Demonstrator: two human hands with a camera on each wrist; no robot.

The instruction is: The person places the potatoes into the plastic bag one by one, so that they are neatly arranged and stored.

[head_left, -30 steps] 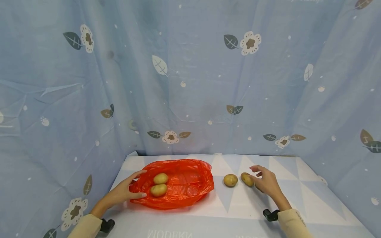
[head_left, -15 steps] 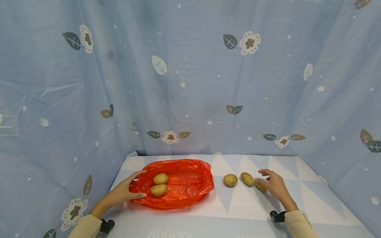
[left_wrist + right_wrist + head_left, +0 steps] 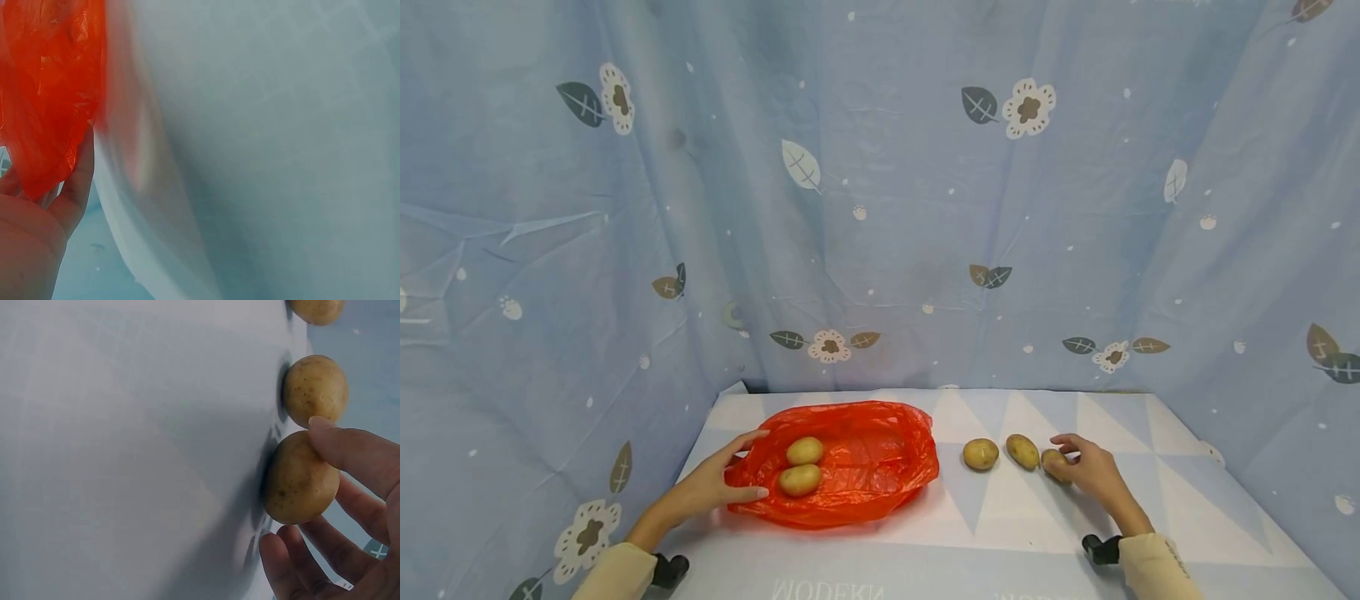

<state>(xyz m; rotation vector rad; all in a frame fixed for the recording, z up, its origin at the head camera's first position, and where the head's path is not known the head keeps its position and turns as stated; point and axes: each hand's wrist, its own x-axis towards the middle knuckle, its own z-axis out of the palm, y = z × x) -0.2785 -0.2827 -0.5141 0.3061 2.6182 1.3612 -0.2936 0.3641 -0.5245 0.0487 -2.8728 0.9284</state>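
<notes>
A red plastic bag (image 3: 880,467) lies spread open on the table, two potatoes (image 3: 800,480) inside its left part. My left hand (image 3: 703,483) holds the bag's left end, thumb at the front and fingers at the back. The left wrist view shows the bag's corner (image 3: 47,169) tucked between thumb and fingers. To the right of the bag, three potatoes stand in a row. My right hand (image 3: 1093,471) has its thumb and fingers around the rightmost potato (image 3: 301,481). Its neighbour, the middle potato (image 3: 315,390), is close to the thumb tip.
The leftmost potato of the row (image 3: 981,455) sits between the bag and the middle one. The table (image 3: 970,558) has a pale cloth with blue triangles. Blue patterned curtains (image 3: 910,208) enclose the back and both sides. Each wrist carries a black camera mount (image 3: 1101,550).
My right hand has moved right, from the middle potato to the rightmost one, and its fingers have lowered around it. My left hand and the bag stay put.
</notes>
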